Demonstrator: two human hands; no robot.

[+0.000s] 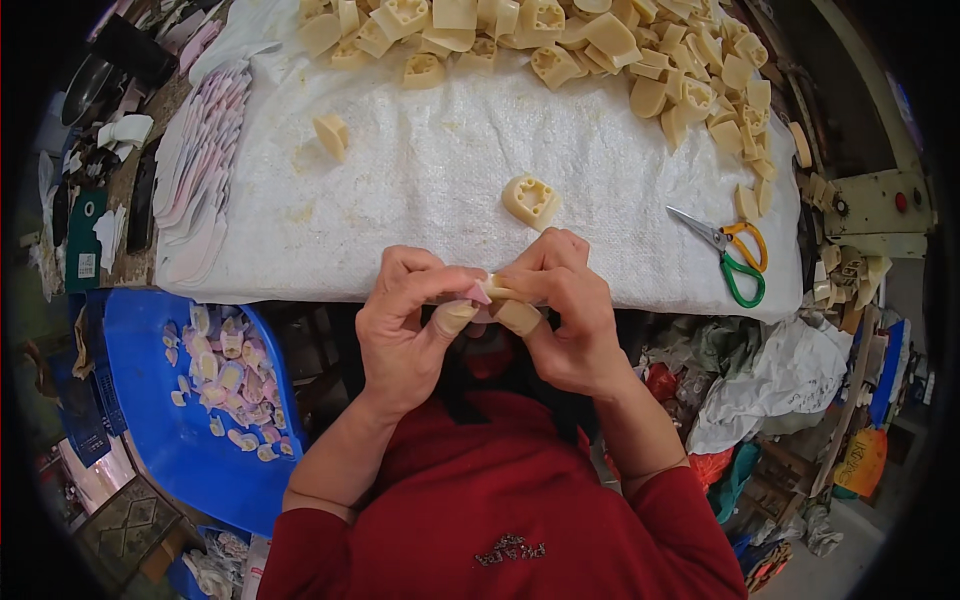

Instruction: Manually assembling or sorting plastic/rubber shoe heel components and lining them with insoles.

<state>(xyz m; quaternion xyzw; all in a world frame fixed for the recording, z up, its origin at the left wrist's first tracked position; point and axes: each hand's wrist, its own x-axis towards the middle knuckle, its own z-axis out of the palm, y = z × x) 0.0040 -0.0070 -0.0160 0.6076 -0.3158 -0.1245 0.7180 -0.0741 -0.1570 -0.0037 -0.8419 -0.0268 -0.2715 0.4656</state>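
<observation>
At the near edge of the table my two hands meet, fingertips almost touching. My left hand (408, 315) pinches a small pink piece of sheet material (479, 293) between thumb and fingers. Closed just beside it, my right hand (565, 310) grips a small cream heel block (492, 287), mostly hidden by the fingers. Both thumbs wear pale coverings. Beyond my hands a cream shoe heel (531, 202) lies with its hollowed, holed face up. Farther left, another heel (331, 136) rests alone on the white cloth.
A large heap of cream heels (610, 40) covers the table's far side. Overlapping pale pink cut pieces (203, 170) lie at left. Scissors (735, 255) with orange and green handles sit at right. A blue tub (150, 400) below left holds covered heels (235, 375). Crumpled white plastic (770, 375) is at right.
</observation>
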